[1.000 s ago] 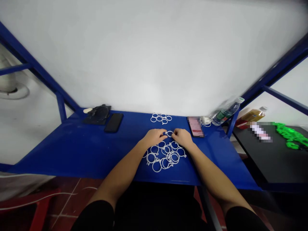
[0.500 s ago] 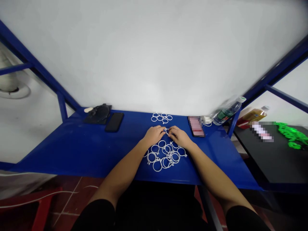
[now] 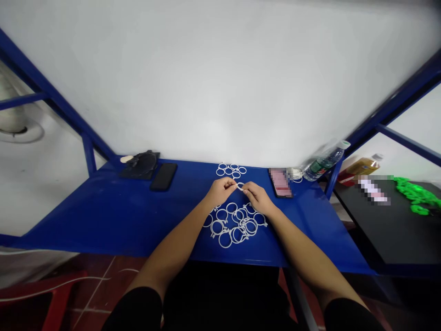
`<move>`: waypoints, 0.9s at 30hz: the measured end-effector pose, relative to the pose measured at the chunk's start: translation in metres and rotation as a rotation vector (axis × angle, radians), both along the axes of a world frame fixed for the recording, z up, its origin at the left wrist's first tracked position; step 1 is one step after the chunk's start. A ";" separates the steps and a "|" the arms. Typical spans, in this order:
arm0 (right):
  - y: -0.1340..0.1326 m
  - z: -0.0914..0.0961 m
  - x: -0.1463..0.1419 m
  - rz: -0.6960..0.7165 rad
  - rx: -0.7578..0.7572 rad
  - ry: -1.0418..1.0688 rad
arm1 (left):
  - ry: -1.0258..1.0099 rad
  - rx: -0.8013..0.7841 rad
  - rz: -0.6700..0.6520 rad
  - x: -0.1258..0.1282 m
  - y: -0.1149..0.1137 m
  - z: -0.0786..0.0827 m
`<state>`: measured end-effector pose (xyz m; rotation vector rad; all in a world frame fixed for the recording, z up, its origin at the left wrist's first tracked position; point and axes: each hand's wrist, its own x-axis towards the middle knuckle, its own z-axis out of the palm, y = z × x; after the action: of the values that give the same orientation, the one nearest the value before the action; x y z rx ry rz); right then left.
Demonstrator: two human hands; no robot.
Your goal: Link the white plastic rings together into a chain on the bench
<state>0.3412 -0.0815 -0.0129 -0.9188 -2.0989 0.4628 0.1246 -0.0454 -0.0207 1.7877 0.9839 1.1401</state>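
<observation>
Between my two hands is a white plastic ring (image 3: 240, 184), pinched from both sides just above the blue table (image 3: 113, 216). My left hand (image 3: 221, 191) grips its left edge with thumb and forefinger. On the opposite edge, my right hand (image 3: 256, 195) closes its fingertips. A loose pile of several white rings with small clips (image 3: 225, 239) lies between my forearms, some overlapping. Beyond my hands, near the wall, a smaller group of white rings (image 3: 221, 171) lies flat, side by side.
To the left lie a black phone (image 3: 164, 177) and a dark crumpled item (image 3: 142, 164). On the right are a phone with a pink screen (image 3: 280, 182), a white cable (image 3: 296, 174) and a plastic bottle (image 3: 325, 161). A black side table (image 3: 386, 230) holds green chain-like pieces (image 3: 415, 193).
The ring between my hands has tilted and shows more clearly. My left fingers have bunched up, and my right hand has shifted slightly. The rings on the table stay put.
</observation>
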 end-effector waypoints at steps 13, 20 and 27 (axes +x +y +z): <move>0.000 -0.007 -0.007 0.028 0.002 -0.131 | 0.018 0.040 -0.003 -0.001 0.000 0.003; -0.001 -0.005 -0.001 -0.027 0.012 -0.073 | 0.023 0.039 0.013 -0.002 -0.001 0.006; -0.001 -0.006 -0.003 0.000 0.042 -0.066 | 0.103 0.168 0.062 -0.004 -0.003 0.008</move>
<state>0.3386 -0.0820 -0.0191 -0.9213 -2.1603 0.3909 0.1208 -0.0482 -0.0122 1.9785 1.0353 1.2094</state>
